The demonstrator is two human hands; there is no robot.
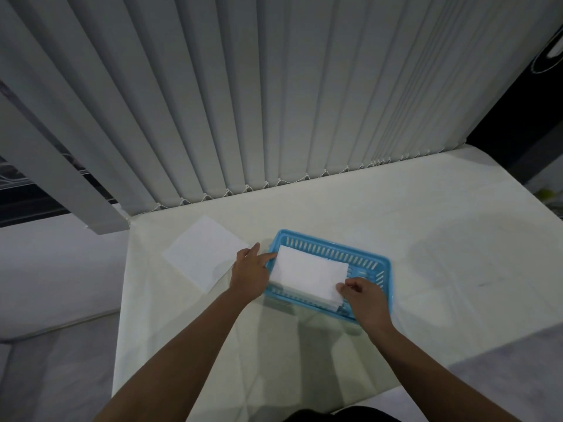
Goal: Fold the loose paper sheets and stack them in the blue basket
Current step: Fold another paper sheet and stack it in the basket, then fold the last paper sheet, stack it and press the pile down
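A blue slotted basket (362, 256) sits on the white table, a little right of centre. A folded white sheet (307, 273) lies on top of other folded sheets inside it. My left hand (250, 271) holds the folded sheet's left edge at the basket's left rim. The sheet's near right corner is pinched by my right hand (364, 296), over the basket's front rim. A loose, unfolded white sheet (202, 251) lies flat on the table to the left of the basket.
The table (426, 233) is covered with a pale cloth. Grey vertical blinds (274, 102) hang along its far edge. The table's left edge drops off near the loose sheet. A dark opening shows at the far right.
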